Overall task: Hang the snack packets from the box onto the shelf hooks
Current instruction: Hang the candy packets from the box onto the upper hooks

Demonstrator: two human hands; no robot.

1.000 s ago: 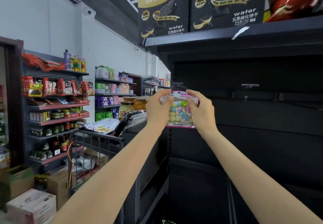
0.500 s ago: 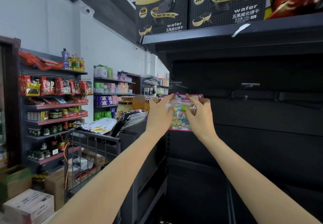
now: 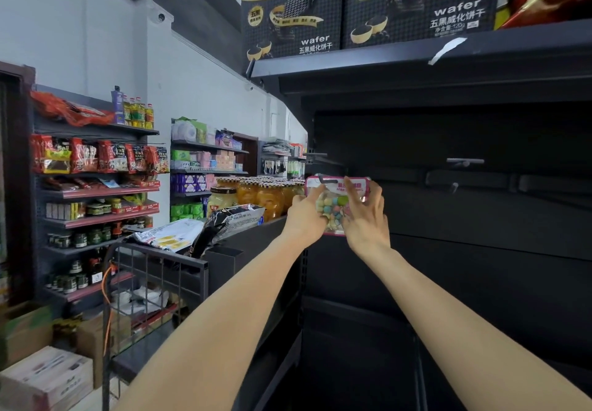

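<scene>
Packet [image 3: 334, 208] lower, between both hands [image 3: 336, 218].

Both forearms bare to the frame's edge; left grip [image 3: 306, 215] and right grip [image 3: 365, 221] ungloved, ringless.

Both bare forearms stretch up from the bottom edge toward the middle of the frame, converging there. The left hand [image 3: 306, 215] and the right hand [image 3: 365, 218] sit side by side, backs toward the camera, fingers curled in a pinching grip at centre.
</scene>
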